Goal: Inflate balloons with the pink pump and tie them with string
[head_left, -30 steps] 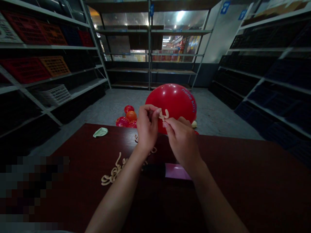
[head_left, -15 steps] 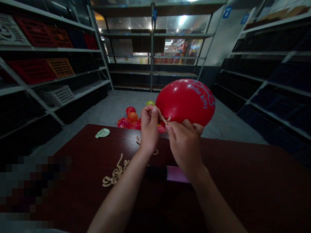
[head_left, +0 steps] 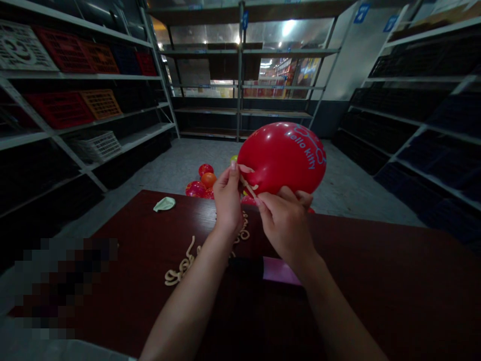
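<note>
A large inflated red balloon (head_left: 280,155) printed with "hello kitty" is just beyond my hands, above the table's far edge. My left hand (head_left: 228,195) is closed in a pinch beside the balloon's neck (head_left: 246,169). A beige rubber cord (head_left: 248,188) stretches from its fingertips to my right hand (head_left: 287,223), whose thumb and fingers pinch the other end. A short bit of cord sticks out against the balloon. How the cord goes round the neck is too small to tell. Similar curly cords (head_left: 179,271) lie in a pile, partly behind my left forearm.
On the dark red table (head_left: 361,281) lie a limp pale green balloon (head_left: 164,204) and a black-and-pink tool (head_left: 281,271), partly under my right wrist. Several small balloons (head_left: 196,189) rest beyond the far edge. Shelves with crates (head_left: 99,104) stand around the room.
My left fingers have shifted slightly left, and the pinkish balloon neck now shows beside them. The red balloon has moved a little left in view. My right hand keeps its pinch.
</note>
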